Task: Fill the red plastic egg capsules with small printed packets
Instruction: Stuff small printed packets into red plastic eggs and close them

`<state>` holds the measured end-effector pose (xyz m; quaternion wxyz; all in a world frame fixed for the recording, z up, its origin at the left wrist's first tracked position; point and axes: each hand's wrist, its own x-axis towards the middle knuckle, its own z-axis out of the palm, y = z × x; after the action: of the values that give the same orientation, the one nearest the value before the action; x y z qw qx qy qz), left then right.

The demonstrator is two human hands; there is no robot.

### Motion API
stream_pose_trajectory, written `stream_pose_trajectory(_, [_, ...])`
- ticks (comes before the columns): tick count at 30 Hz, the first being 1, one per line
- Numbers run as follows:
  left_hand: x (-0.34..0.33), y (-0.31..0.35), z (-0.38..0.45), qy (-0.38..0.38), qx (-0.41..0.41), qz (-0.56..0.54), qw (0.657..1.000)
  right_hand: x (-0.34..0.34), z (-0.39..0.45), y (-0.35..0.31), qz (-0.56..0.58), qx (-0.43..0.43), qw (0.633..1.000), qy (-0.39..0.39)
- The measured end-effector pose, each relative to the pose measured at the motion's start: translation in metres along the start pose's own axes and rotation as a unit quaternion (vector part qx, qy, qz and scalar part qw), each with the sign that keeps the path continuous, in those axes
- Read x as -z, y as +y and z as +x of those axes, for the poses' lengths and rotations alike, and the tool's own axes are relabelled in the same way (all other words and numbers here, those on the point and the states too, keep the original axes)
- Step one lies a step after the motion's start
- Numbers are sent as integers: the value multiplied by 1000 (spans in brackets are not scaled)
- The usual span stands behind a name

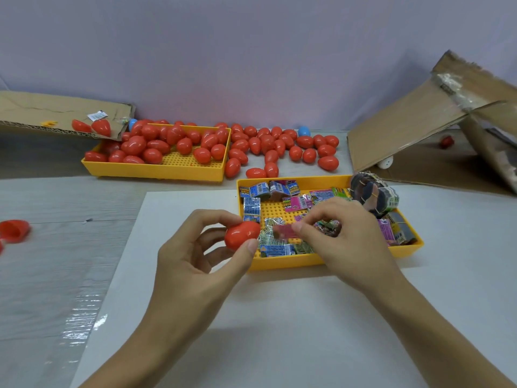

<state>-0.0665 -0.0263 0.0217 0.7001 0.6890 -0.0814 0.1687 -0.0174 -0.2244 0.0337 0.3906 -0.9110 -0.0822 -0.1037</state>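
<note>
Red egg (241, 234) sits pinched between thumb and fingers of the left hand (195, 256), held above the white sheet (279, 317) at the near tray's (285, 263) left edge. Right hand (344, 236) pinches a pink packet (285, 232) just beside the egg, over the tray of packets. More red eggs (179, 144) fill the far tray (156, 170) and spill onto the tabletop (42, 247).

We count two yellow trays (156, 172), two blue eggs (303, 131), two hands (193, 264) and two cardboard pieces (64, 110). Red eggs (152, 156) and printed packets (253, 205): too many, overlapping, for a firm count.
</note>
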Motion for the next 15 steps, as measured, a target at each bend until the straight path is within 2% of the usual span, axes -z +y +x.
stream_pose_trajectory(3, [1,0,0,-10,-3,-15,1000,11,-9,3,133,11,991,30])
stream_pose_trajectory(7, [1,4,-1,-41,-15,-7,999,19,-21,-6,323,17,945,-52])
stream_pose_trajectory(10, [-2,6,-5,-76,-13,1,997,14,-28,-11,388,-25,914,-112])
stream_pose_trajectory(15, [-6,11,-8,-133,-28,44,990,3,-37,-13,424,-91,890,-140])
